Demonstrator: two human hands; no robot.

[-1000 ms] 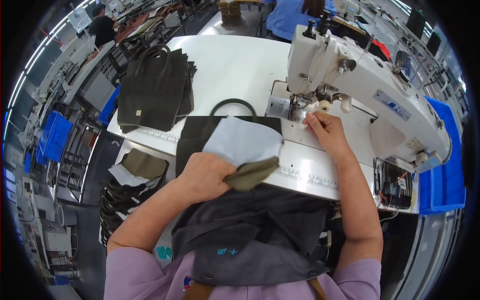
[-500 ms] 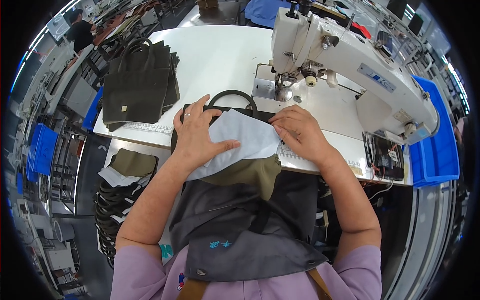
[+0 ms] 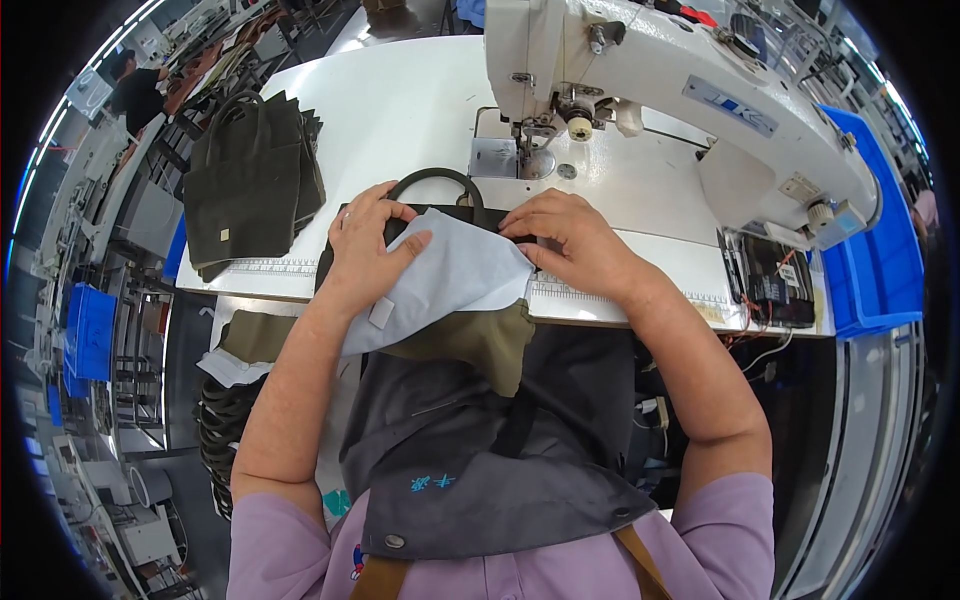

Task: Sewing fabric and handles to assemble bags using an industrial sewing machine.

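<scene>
In front of me a dark bag panel with a looped handle (image 3: 433, 176) lies at the table's near edge. A pale grey lining cloth (image 3: 450, 262) covers much of it, and an olive cloth (image 3: 480, 343) hangs below over the edge. My left hand (image 3: 365, 250) grips the panel and lining at the left, its fingers curled over the dark top edge and its thumb on the lining. Beside that wrist a small white label (image 3: 381, 313) shows on the lining. My right hand (image 3: 575, 245) pinches the lining and dark edge at the right, its fingertips partly hidden.
A white sewing machine (image 3: 690, 90) stands beyond my right hand. Stacked dark bag panels (image 3: 250, 205) lie at the left on the white table (image 3: 400, 90). Blue bins (image 3: 880, 230) line the right side. More olive and white pieces (image 3: 250, 340) sit lower left. A person (image 3: 135, 92) is far left.
My left thumb has swung up from the middle of the lining toward the top edge, and the white label now shows. My right hand keeps its pinch. The whole view has shifted slightly.
</scene>
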